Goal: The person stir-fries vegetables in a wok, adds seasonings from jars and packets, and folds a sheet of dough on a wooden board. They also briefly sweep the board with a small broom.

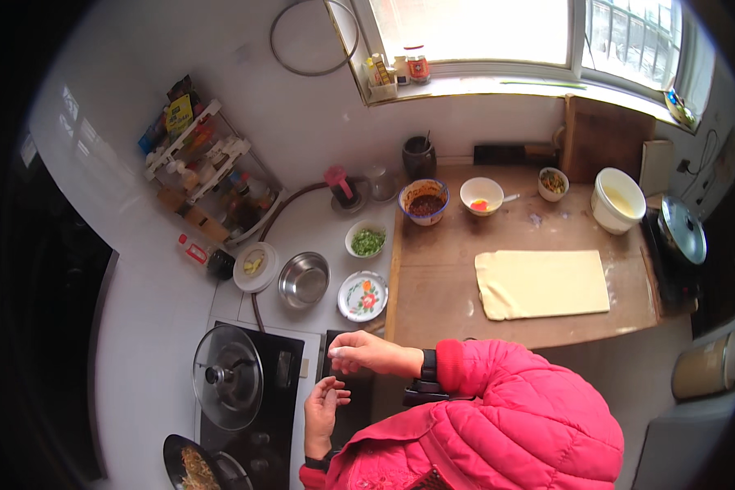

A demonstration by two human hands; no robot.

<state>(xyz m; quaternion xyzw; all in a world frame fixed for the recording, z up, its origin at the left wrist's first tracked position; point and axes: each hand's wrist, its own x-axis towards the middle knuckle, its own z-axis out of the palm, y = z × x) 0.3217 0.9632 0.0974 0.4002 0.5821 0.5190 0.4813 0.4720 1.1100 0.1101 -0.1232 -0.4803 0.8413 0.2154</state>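
My right hand (367, 353), its fingers loosely curled, reaches left across my body, just below the near left corner of the wooden board (435, 300). My left hand (323, 411) is raised close below it, beside the cooktop's right edge, with fingers apart. I see nothing held in either hand. Nearest them are a floral enamel plate (362, 296) and a black cooktop (275, 392) with a glass lid (228, 376) over it. On the board lies a folded sheet of yellowish dough (544, 285), away to the right of both hands.
Behind the dough stand a bowl of dark red sauce (425, 205), a white bowl with a spoon (481, 195) and a white tub (618, 201). Left of the board are a steel basin (304, 280) and chopped greens (367, 241). A pan of food (191, 467) sits at lower left.
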